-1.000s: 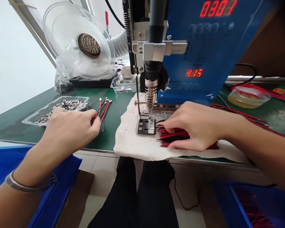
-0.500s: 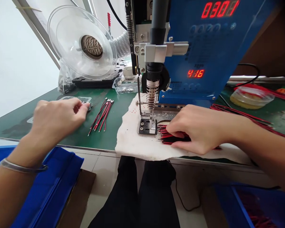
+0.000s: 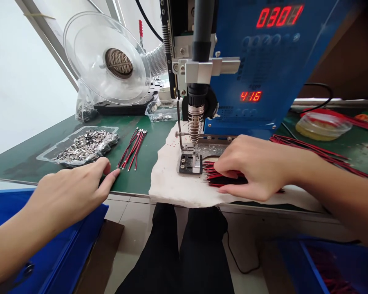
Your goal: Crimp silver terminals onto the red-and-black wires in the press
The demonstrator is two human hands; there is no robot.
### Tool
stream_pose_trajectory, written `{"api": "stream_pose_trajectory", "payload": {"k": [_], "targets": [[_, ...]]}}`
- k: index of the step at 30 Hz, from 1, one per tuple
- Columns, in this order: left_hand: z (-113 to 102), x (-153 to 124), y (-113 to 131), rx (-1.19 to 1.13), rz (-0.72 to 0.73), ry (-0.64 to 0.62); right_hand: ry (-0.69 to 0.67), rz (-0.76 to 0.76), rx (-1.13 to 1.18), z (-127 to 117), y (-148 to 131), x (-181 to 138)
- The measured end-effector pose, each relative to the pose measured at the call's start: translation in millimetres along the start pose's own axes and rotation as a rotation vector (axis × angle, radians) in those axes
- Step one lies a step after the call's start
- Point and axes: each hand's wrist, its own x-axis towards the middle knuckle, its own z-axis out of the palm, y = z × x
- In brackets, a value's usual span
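Observation:
My left hand [image 3: 75, 190] is at the bench's front edge, fingers curled in a pinch. Its thumb tip is at the lower ends of a small row of red-and-black wires [image 3: 131, 150] with metal ends at the top. Whether anything is between its fingers is hidden. Behind it is a clear tray [image 3: 110, 130] heaped with small metal connectors [image 3: 85, 145]. My right hand [image 3: 251, 167] is closed around a bundle of red-and-black wires [image 3: 211, 175], their tips pointing left, beside the small black-and-white fixture [image 3: 191, 163] under the machine's spring-wrapped tip [image 3: 195, 118].
The blue machine [image 3: 257, 81] with red displays stands behind the fixture, on a white cloth [image 3: 168, 179]. A clear reel [image 3: 88, 49] and another clear tray [image 3: 162, 112] are at the back left. More wires [image 3: 309, 149] lie right. Blue bins [image 3: 70, 241] are below the bench.
My left hand has moved from over the connector tray toward me and slightly right, to the wire row's lower ends. The tray has come into view. My right hand stays on its bundle.

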Motion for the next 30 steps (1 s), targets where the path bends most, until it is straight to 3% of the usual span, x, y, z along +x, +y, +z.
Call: {"api": "stream_pose_trajectory", "payload": {"k": [4, 12, 18, 24, 30], "targets": [[-0.8, 7.5, -3.7, 0.029, 0.069, -0.024, 0.005, -0.003, 0.010, 0.3, -0.1, 0.0], [-3.3, 12.5, 1.9, 0.009, 0.063, 0.065, 0.014, -0.002, -0.004, 3.3, 1.1, 0.9], [-30.5, 40.8, -1.7, -0.106, 0.048, 0.273, 0.013, 0.005, -0.007, 3.2, 2.0, 0.6], [-59.8, 86.0, 5.3, -0.056, 0.155, 0.212, 0.014, 0.010, -0.018, 1.2, 1.2, 1.4], [-64.9, 105.4, 11.5, -0.017, 0.235, 0.131, 0.018, 0.003, -0.023, 2.4, 0.5, 2.2]]}}
